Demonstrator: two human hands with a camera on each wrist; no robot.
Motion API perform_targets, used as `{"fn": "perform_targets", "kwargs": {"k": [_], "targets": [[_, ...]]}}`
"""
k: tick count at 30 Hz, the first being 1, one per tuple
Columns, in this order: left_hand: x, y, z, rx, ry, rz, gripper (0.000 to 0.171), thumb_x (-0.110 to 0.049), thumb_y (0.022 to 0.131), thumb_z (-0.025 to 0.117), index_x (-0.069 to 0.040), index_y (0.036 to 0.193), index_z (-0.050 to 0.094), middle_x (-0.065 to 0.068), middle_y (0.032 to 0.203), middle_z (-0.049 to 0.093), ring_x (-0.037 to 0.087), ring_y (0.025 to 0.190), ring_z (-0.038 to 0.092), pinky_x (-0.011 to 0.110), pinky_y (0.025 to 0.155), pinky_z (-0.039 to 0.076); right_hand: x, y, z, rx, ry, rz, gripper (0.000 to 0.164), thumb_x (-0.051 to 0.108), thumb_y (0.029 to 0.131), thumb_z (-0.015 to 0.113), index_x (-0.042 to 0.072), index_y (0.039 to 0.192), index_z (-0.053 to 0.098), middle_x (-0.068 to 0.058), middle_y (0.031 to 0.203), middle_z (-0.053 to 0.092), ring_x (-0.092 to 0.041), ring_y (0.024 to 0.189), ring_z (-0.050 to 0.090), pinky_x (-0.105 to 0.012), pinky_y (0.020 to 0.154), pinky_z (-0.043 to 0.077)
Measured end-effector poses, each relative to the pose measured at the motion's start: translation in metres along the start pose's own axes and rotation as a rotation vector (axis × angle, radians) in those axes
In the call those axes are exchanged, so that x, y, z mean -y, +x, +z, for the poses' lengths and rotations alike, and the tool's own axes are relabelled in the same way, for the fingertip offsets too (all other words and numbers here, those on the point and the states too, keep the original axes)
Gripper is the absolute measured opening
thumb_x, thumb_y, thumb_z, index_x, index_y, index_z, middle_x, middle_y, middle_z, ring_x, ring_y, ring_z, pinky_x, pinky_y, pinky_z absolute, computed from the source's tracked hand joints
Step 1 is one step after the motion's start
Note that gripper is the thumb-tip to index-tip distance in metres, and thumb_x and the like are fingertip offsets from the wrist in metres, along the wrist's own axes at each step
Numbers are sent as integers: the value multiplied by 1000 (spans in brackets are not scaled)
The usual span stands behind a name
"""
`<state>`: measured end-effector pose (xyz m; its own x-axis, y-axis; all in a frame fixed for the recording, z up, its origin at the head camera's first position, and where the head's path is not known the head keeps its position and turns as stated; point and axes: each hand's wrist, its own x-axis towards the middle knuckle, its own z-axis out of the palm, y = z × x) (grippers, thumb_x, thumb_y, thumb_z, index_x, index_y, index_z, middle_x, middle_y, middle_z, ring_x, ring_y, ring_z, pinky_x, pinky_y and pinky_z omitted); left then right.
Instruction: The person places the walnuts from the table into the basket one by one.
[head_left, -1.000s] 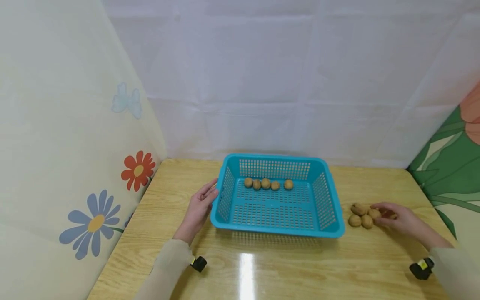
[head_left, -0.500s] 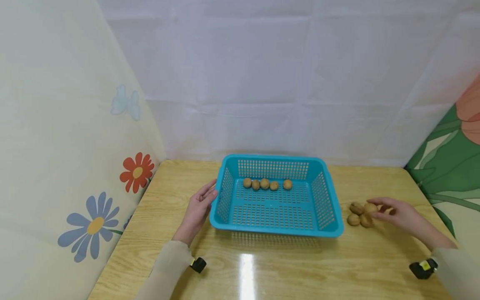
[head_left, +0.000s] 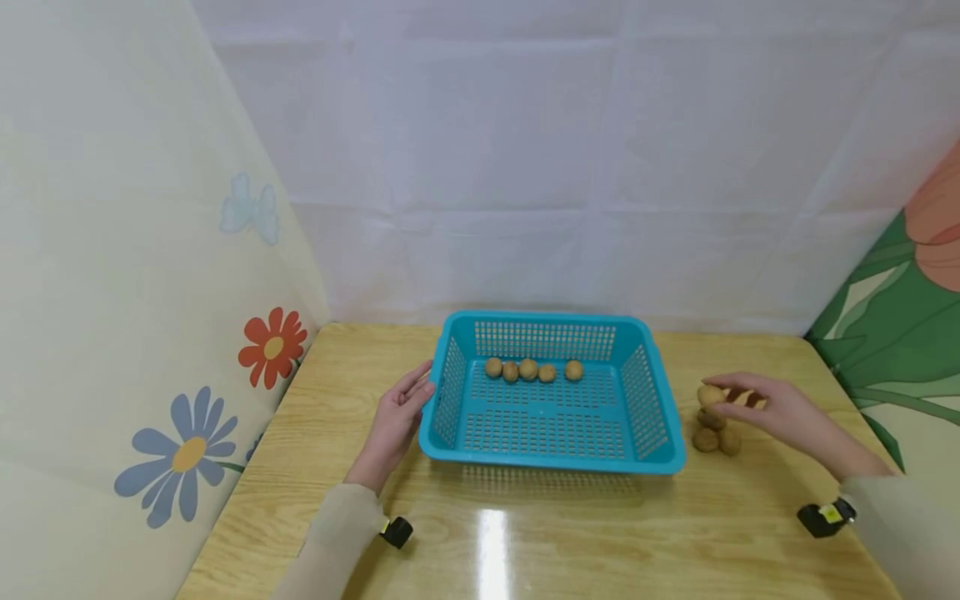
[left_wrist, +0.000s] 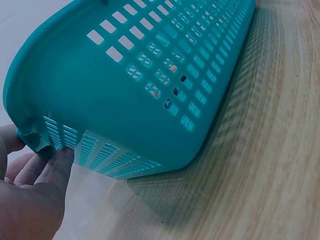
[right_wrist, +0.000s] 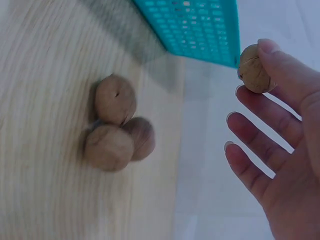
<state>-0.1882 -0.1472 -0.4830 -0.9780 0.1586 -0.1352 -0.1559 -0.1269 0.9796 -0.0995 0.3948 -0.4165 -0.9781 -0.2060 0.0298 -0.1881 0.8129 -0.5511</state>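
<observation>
A walnut (right_wrist: 254,70) is pinched between thumb and forefinger of my right hand (head_left: 783,410), raised above the table; the other fingers are spread apart. Below it, three walnuts (right_wrist: 114,120) lie bunched on the wood to the right of the blue plastic basket (head_left: 551,465). My left hand (head_left: 396,421) holds the basket at its left end, thumb at the rim and fingers against the outside of the slotted wall (left_wrist: 95,152). Inside the basket, several walnuts (head_left: 528,370) lie in a row near the back wall, the rightmost a little apart from the others.
The wooden table (head_left: 585,542) ends at a white cloth backdrop (head_left: 480,167). A flower-printed panel (head_left: 150,333) stands along the left side, and another printed panel (head_left: 900,333) along the right. Black wrist cameras sit at both cuffs.
My right hand has picked a walnut from the pile and lifted it up and left toward the basket. The left hand and basket stay in place.
</observation>
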Motion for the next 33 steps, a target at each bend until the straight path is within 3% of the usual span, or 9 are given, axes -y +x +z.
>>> {"fn": "perform_targets", "kwargs": {"k": [9,22,28,33], "targets": [[0,-1,-1,11,-13,6,53,-22,107,63,-14,157,48,16,153,55,12,125,64,25,99,55,38,31,6,71,-22,-35,51,40,104,65,9,145,62,-7,125,69,-20,102,60,-38,80,53],[-1,0,-2,15,-13,9,53,-22,107,63,-14,157,48,15,153,55,8,124,64,24,101,53,87,98,28,161,-6,-227,47,34,99,73,8,137,67,1,118,71,-15,99,62,-38,82,53],[1,0,-1,24,-33,16,51,-20,108,61,-13,157,48,17,153,54,9,123,65,26,101,54,105,123,45,201,28,-281,45,28,97,77,7,136,67,-7,124,71,-20,96,65,-36,76,54],[0,-2,0,19,-24,13,51,-21,107,61,-14,156,48,15,153,55,9,124,65,25,101,54,119,140,58,234,40,-271,43,25,97,77,13,137,68,-1,122,72,-17,100,67,-37,80,56]]}}
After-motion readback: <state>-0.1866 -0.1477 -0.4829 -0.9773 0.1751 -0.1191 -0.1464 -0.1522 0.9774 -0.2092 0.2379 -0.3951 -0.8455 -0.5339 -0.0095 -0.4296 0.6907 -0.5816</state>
